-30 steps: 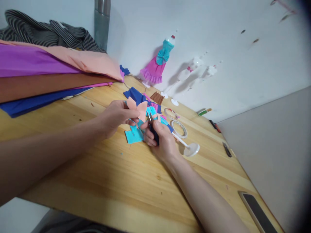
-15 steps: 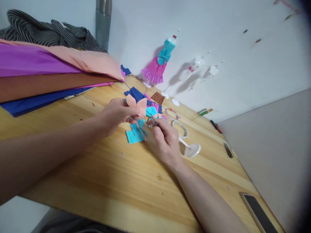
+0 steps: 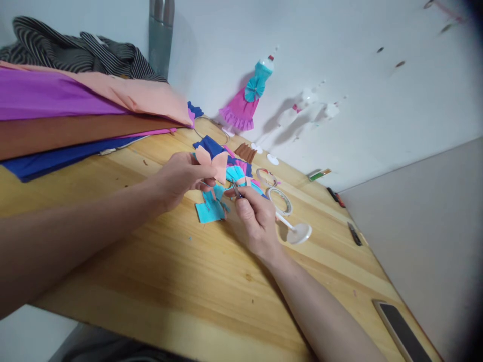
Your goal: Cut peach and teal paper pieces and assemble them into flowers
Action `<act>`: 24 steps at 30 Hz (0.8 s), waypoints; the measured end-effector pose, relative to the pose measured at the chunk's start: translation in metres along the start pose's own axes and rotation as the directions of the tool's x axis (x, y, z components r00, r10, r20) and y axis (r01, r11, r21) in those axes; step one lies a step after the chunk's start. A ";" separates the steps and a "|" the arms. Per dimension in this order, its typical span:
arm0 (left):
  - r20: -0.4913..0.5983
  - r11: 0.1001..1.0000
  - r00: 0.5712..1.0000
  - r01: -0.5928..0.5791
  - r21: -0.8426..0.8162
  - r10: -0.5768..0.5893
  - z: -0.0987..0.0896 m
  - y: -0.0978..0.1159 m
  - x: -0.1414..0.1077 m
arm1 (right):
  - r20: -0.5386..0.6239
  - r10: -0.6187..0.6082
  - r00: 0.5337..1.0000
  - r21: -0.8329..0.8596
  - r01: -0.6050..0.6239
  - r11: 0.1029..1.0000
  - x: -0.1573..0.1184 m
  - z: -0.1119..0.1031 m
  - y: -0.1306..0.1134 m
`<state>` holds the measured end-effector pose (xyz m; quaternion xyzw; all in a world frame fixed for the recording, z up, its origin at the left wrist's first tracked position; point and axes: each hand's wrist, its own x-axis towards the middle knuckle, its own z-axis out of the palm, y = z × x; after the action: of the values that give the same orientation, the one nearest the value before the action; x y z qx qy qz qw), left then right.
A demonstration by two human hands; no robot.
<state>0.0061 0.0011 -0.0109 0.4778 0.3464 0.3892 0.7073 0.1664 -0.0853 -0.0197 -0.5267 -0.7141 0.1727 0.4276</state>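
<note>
Pinched in my left hand [image 3: 184, 176] is a peach paper piece [image 3: 219, 166], cut into rounded, petal-like lobes. My right hand [image 3: 258, 216] is closed around small scissors [image 3: 236, 189], their blades pointing up just right of the peach piece, apart from it. Below my left fingers lies a cut turquoise paper piece [image 3: 210, 210] on the wooden table [image 3: 196, 281]. Behind the scissors are more turquoise scraps [image 3: 234, 173] and a dark blue piece [image 3: 210, 147]. A white stand [image 3: 299, 233] lies tipped over beside my right hand, partly hidden by it.
Tape rolls [image 3: 279, 201] lie right of my hands. At the wall stand a small dress form [image 3: 253, 95] in turquoise and pink and two bare forms [image 3: 302, 103]. Folded coloured sheets [image 3: 94, 95] fill the left. A phone [image 3: 402, 329] and a cutter [image 3: 353, 234] lie along the right edge.
My right hand has shifted slightly to the left with the scissors, bringing the blades a little nearer the peach piece. My left hand stays in place.
</note>
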 end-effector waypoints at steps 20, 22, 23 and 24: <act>0.001 1.000 1.000 0.005 0.010 -0.005 -0.001 -0.001 0.001 | -0.013 0.098 0.995 0.155 -0.095 0.983 -0.003 0.003 0.013; -0.014 1.000 1.000 0.023 0.017 -0.023 0.000 -0.001 0.002 | -0.019 0.085 0.996 0.141 -0.081 0.987 -0.003 0.003 0.014; -0.021 0.999 0.999 0.030 0.021 -0.029 0.000 0.000 0.002 | -0.023 0.080 0.997 0.134 -0.076 0.988 -0.003 0.003 0.014; -0.023 0.999 0.999 0.033 0.022 -0.032 0.001 0.000 0.002 | -0.028 0.077 0.997 0.127 -0.073 0.989 -0.003 0.003 0.014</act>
<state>0.0077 0.0025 -0.0108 0.4757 0.3665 0.3790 0.7041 0.1730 -0.0821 -0.0323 -0.5279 -0.6744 0.2246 0.4649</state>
